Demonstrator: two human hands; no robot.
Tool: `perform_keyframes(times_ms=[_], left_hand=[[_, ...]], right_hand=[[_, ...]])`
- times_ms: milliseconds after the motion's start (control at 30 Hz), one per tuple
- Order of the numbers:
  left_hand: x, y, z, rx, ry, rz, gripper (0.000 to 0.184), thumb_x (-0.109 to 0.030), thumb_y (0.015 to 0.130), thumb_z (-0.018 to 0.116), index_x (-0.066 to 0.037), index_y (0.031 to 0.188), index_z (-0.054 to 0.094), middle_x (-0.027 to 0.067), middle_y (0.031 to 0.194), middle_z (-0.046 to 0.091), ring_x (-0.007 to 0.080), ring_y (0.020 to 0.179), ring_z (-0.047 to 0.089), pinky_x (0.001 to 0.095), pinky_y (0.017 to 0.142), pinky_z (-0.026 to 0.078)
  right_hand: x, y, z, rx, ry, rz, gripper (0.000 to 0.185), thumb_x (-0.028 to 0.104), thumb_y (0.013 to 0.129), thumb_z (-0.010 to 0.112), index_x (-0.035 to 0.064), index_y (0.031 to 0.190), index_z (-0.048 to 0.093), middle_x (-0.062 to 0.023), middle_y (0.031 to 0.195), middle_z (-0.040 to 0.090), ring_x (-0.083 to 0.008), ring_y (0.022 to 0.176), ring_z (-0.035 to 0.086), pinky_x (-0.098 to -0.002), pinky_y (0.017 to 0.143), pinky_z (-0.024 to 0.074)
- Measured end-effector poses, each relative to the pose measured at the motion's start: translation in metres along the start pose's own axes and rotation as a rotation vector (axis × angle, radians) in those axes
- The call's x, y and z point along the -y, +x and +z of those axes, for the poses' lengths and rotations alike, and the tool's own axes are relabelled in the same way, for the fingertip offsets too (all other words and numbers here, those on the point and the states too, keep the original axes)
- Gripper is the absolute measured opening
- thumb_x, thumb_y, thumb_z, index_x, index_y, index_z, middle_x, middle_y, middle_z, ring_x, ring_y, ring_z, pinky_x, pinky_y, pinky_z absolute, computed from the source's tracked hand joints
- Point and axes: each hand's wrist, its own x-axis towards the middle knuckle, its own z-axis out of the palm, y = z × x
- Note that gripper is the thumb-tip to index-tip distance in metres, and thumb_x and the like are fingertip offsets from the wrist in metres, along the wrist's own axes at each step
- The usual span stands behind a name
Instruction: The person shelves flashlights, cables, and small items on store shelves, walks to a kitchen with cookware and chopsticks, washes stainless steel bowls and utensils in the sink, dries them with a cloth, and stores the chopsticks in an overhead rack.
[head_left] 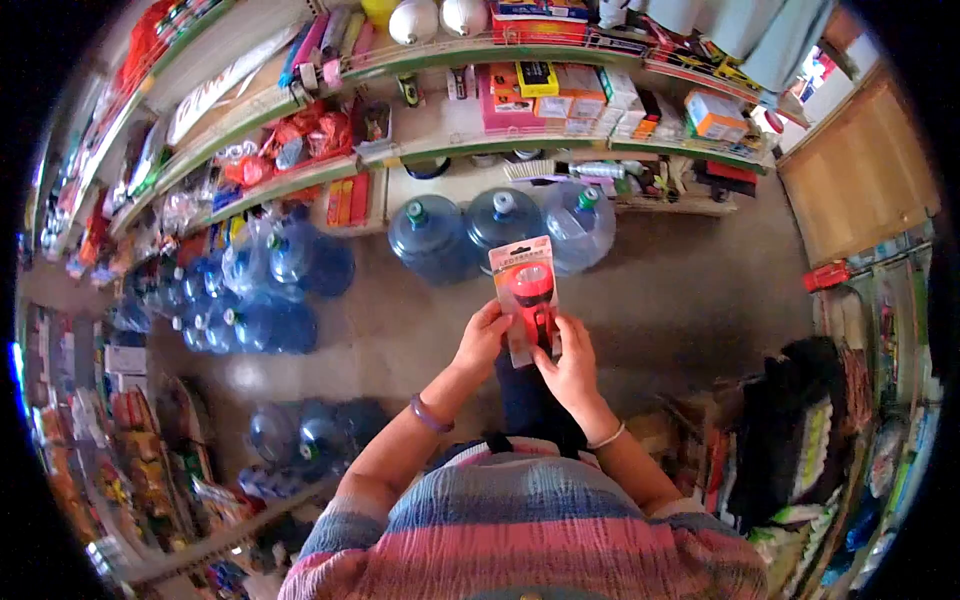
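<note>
A red flashlight (533, 290) in a carded blister pack (518, 348) is held upright between both hands, out in front of the body. The fingers of my left hand (484, 338) grip the pack's left edge. On the lower right edge, my right hand (570, 366) holds the same pack, its thumb across the front near the flashlight's handle. Behind the top of the pack stand large blue water jugs (502, 220) on the floor.
Curved shelves (440, 140) with boxes and bagged goods run across the back. More blue jugs (270, 325) stand at the left, others (318, 432) lower left. A wooden panel (855, 165) is at the upper right, dark goods (790, 430) at the lower right.
</note>
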Motion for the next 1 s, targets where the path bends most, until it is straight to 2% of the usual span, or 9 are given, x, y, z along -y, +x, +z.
perform_keyframes(times_ms=[133,267,400,500,633,833,867,967,1000], left_hand=[[-0.038,0.109,-0.060,-0.066,-0.023,-0.011,0.026,-0.006,0.088,0.045,-0.004,0.112,0.053,0.0022,0.100,0.060,0.0127,0.089,0.056,0.0269,0.078,0.045],[-0.081,0.203,-0.125,-0.077,-0.020,0.039,0.025,-0.008,0.085,0.047,-0.005,0.108,0.056,-0.0019,0.091,0.058,0.0088,0.079,0.051,0.0227,0.069,0.041],[-0.136,0.281,-0.173,-0.134,-0.045,0.039,0.027,-0.011,0.087,0.049,-0.002,0.112,0.050,0.0051,0.102,0.058,0.0160,0.092,0.056,0.0302,0.083,0.045],[-0.143,0.360,-0.223,-0.104,-0.099,0.107,0.029,-0.014,0.088,0.050,-0.003,0.115,0.048,0.0054,0.104,0.057,0.0161,0.095,0.055,0.0299,0.084,0.044],[-0.177,0.451,-0.261,-0.238,0.210,0.090,0.030,-0.023,0.089,0.047,-0.006,0.114,0.048,0.0029,0.105,0.055,0.0144,0.094,0.053,0.0286,0.081,0.041],[-0.198,0.583,-0.321,-0.044,0.130,-0.011,0.033,-0.027,0.087,0.050,-0.010,0.116,0.049,0.0022,0.108,0.054,0.0143,0.100,0.051,0.0287,0.084,0.040],[-0.196,0.602,-0.330,-0.019,0.184,0.034,0.034,-0.028,0.086,0.051,-0.012,0.117,0.050,0.0015,0.108,0.053,0.0148,0.101,0.050,0.0290,0.085,0.040],[-0.177,0.688,-0.377,0.109,0.080,0.044,0.036,-0.030,0.086,0.051,-0.014,0.119,0.050,0.0009,0.107,0.054,0.0144,0.102,0.049,0.0291,0.085,0.040],[-0.176,0.704,-0.380,0.039,0.178,0.033,0.037,-0.032,0.089,0.047,-0.014,0.122,0.047,0.0018,0.108,0.054,0.0145,0.101,0.049,0.0293,0.085,0.041]], right_hand=[[-0.029,0.119,0.085,0.068,-0.020,0.106,0.048,0.014,0.067,0.073,0.0018,0.108,0.049,-0.0150,0.095,0.053,-0.0343,0.089,0.055,-0.0389,0.073,0.0470],[-0.053,0.225,0.167,0.066,-0.027,0.061,0.045,0.022,0.070,0.071,0.0026,0.105,0.049,-0.0142,0.092,0.053,-0.0330,0.081,0.055,-0.0407,0.067,0.0466],[-0.056,0.319,0.229,0.039,0.007,0.046,0.045,0.026,0.072,0.068,0.0022,0.106,0.049,-0.0158,0.092,0.053,-0.0338,0.082,0.054,-0.0413,0.068,0.0470],[-0.086,0.376,0.299,-0.063,-0.031,0.053,0.046,0.026,0.073,0.067,0.0021,0.108,0.049,-0.0154,0.091,0.053,-0.0339,0.081,0.055,-0.0417,0.067,0.0475],[-0.108,0.451,0.368,-0.169,-0.037,0.149,0.043,0.022,0.073,0.066,0.0025,0.108,0.050,-0.0149,0.090,0.053,-0.0332,0.083,0.055,-0.0419,0.068,0.0478],[-0.148,0.541,0.460,-0.441,-0.038,0.281,0.041,0.016,0.072,0.064,0.0052,0.109,0.052,-0.0136,0.093,0.054,-0.0319,0.084,0.055,-0.0396,0.065,0.0500],[-0.155,0.553,0.468,-0.330,-0.037,0.393,0.039,0.016,0.073,0.062,0.0054,0.110,0.052,-0.0138,0.097,0.055,-0.0312,0.086,0.056,-0.0388,0.066,0.0504],[-0.195,0.589,0.521,-0.392,-0.064,0.407,0.037,0.017,0.075,0.060,0.0053,0.109,0.052,-0.0137,0.099,0.056,-0.0308,0.088,0.056,-0.0385,0.067,0.0506],[-0.206,0.597,0.536,-0.452,-0.066,0.387,0.036,0.016,0.075,0.059,0.0055,0.109,0.052,-0.0135,0.100,0.055,-0.0312,0.091,0.055,-0.0390,0.067,0.0509]])
